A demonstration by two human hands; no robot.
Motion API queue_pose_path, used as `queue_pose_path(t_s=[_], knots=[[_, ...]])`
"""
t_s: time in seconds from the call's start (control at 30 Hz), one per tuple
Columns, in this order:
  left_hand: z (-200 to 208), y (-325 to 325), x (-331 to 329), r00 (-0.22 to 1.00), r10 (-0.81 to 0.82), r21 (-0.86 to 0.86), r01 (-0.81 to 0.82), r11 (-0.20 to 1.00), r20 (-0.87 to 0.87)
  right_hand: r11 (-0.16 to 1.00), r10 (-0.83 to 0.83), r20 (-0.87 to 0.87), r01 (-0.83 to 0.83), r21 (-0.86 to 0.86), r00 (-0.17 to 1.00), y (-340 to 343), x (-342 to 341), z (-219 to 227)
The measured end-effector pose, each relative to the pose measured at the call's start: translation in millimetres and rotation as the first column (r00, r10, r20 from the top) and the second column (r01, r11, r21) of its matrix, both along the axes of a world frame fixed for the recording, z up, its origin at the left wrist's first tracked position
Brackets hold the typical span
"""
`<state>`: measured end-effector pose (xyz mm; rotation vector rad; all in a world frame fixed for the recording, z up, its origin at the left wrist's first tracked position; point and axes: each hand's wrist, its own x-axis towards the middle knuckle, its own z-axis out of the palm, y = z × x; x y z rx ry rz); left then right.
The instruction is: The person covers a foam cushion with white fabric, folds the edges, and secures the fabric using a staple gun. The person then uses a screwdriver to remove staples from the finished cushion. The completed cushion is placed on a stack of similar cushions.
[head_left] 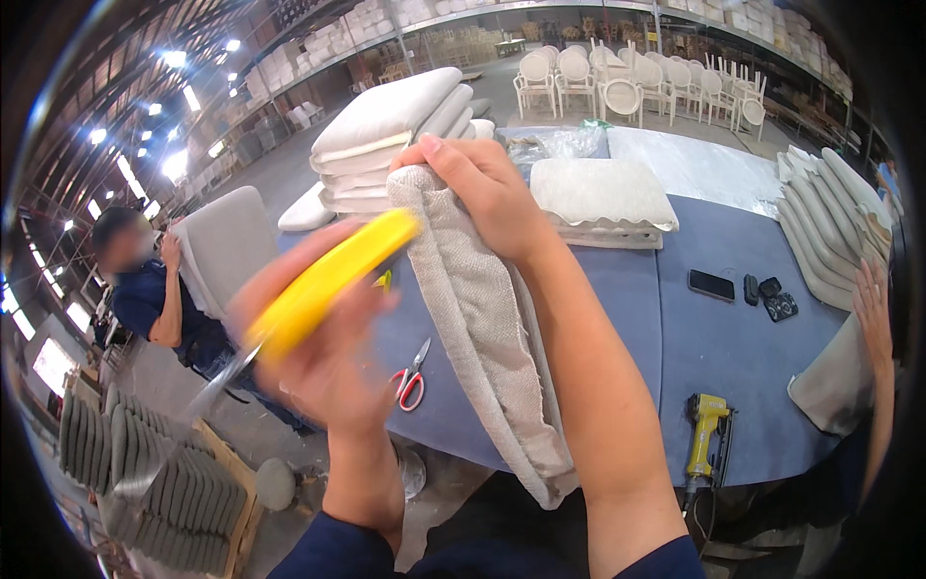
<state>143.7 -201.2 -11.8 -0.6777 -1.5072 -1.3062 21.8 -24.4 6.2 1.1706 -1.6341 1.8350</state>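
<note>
A beige fabric-covered seat cushion (482, 338) stands on edge in front of me, its folded fabric margin and raw edge facing me. My right hand (487, 198) is closed over its upper end, with the thumb on top. To the left, my left hand (333, 338) grips a yellow-handled tool (333, 285) whose thin metal part points down and left. Motion blurs this hand and the tool, so the tool's exact kind is unclear. The handle's upper end overlaps the cushion's left edge in view; whether they touch cannot be told. Red-handled scissors (411, 378) lie on the blue-grey table (617, 328) nearby.
Cushion stacks (386, 116) stand at the back left, with more cushions (603, 198) behind my right hand. A phone (711, 284), small black cases and a yellow staple gun (709, 434) lie right. One co-worker (145, 289) holds a cushion left; another's hand (873, 309) shows right.
</note>
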Motion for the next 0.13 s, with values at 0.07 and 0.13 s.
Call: queue_pose_path(t_s=[0.07,0.13], knots=[[3.4,-0.2,-7.8,0.999,-0.037,-0.023,0.036,0.999,-0.031,1.0,0.003,0.017,-0.002,-0.013,1.0,0.6,-2.7,0.5],[4.0,-9.8,-6.9,0.973,-0.159,0.042,0.169,0.985,-0.169,1.0,0.001,0.019,0.0,-0.028,1.0,1.2,-4.8,2.1]])
